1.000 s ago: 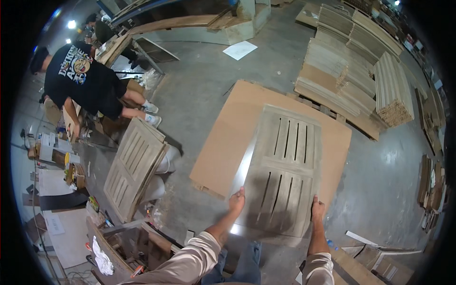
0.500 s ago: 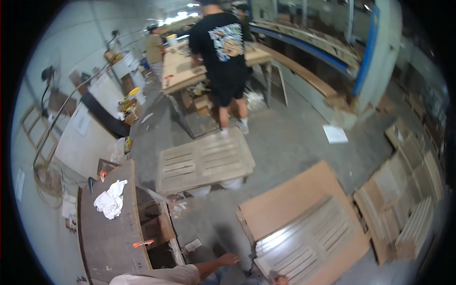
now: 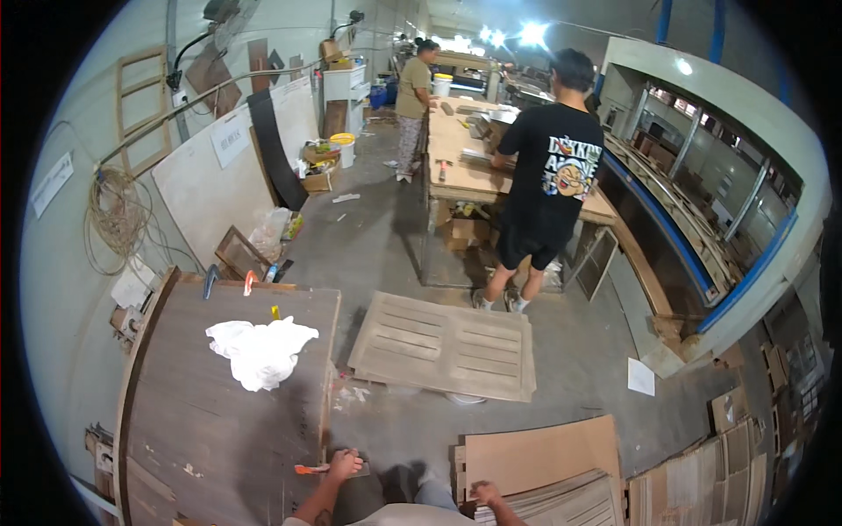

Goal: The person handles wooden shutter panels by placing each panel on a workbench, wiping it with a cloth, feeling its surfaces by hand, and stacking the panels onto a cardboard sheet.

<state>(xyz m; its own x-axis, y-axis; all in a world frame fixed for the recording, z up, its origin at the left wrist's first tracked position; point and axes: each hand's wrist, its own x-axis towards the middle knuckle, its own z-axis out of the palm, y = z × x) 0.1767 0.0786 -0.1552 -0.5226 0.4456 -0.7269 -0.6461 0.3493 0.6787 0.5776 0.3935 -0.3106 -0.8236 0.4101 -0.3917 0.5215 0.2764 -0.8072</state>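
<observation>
My left hand [image 3: 345,463] is by the right edge of the dark brown board-topped table [image 3: 210,430], close to an orange-handled tool [image 3: 310,470] at that edge. Its fingers are loosely bent, and I see nothing held in them. Over the near end of a slatted wooden panel [image 3: 561,501] hangs my right hand [image 3: 482,493], fingers slightly curled and holding nothing visible. That panel lies on a large brown sheet [image 3: 544,451]. A crumpled white cloth [image 3: 263,352] rests on the tabletop.
Ahead, another slatted panel [image 3: 445,344] lies low on supports. Beyond it a person in black [image 3: 553,175] works at a long workbench [image 3: 452,180], with another person [image 3: 410,110] at its far left. Stacked boards [image 3: 702,478] stand at right; coiled cable [image 3: 120,210] hangs on the left wall.
My view has swung left and lifted, so the brown table now fills more of the lower left. My left hand has come beside the table's edge; my right hand shows more fully.
</observation>
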